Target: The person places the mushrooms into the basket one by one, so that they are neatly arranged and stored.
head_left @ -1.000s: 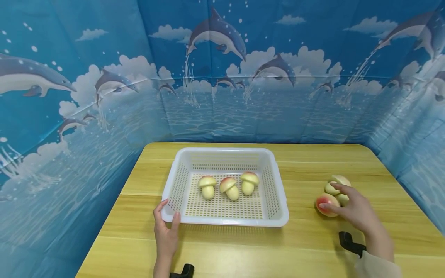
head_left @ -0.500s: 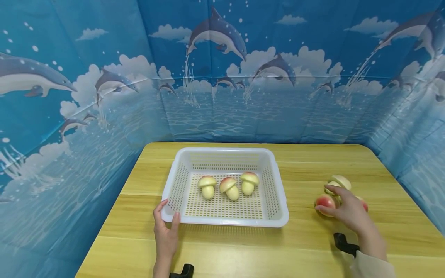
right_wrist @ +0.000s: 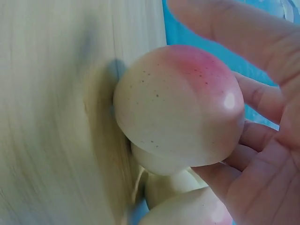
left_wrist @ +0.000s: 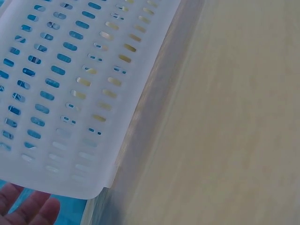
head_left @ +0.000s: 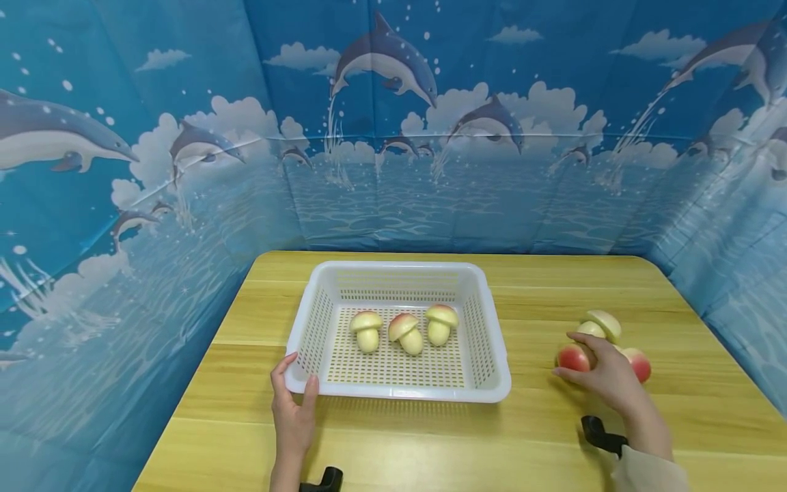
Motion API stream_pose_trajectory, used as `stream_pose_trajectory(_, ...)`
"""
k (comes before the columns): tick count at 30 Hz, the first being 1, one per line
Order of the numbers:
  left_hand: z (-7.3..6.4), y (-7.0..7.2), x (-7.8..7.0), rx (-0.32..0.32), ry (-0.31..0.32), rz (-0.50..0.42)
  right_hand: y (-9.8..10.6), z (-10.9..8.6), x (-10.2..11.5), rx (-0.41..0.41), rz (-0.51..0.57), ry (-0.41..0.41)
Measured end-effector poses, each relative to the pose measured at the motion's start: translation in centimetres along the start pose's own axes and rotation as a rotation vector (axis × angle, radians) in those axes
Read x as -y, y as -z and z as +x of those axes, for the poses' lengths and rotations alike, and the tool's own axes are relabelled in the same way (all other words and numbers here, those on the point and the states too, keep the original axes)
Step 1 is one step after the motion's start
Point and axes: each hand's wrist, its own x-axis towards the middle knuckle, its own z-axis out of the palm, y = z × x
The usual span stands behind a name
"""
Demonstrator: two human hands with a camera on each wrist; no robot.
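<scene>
My left hand (head_left: 294, 417) holds the front left corner of a white plastic basket (head_left: 406, 391), thumb at the front rim and fingers at the left side. Three pale yellow toy mushrooms (head_left: 402, 326) with red-tinged caps lie in the basket. At the right of the table, my right hand (head_left: 615, 376) curves around another toy mushroom (head_left: 573, 357). The right wrist view shows its speckled, pink-blushed cap (right_wrist: 178, 108) against the fingers, with a gap to the thumb. Its stem is mostly hidden under the cap.
Behind the right hand lies a toy mushroom (head_left: 605, 324), and another with a red cap (head_left: 637, 364) lies to its right. The wooden table (head_left: 430, 451) is backed by a blue dolphin curtain (head_left: 393, 198). Each wrist carries a black mount (head_left: 602, 436).
My right hand has shifted left around the toy mushroom, whose red side has turned leftward. The red-capped mushroom behind the hand has come into view. My left hand and the basket stay put.
</scene>
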Motion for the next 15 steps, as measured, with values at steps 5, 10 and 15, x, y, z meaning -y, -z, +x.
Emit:
stream_pose_trajectory(5,0.00,0.01,-0.05,0.000,0.004,-0.015,-0.35,0.07,-0.06,0.004,0.010,0.017)
stream_pose_trajectory(10,-0.01,-0.02,-0.02,0.002,0.008,-0.020,-0.66,0.06,-0.05,0.010,0.027,0.016)
stream_pose_trajectory(15,-0.02,0.02,0.03,0.005,-0.003,-0.014,-0.86,0.06,0.06,-0.036,0.030,0.052)
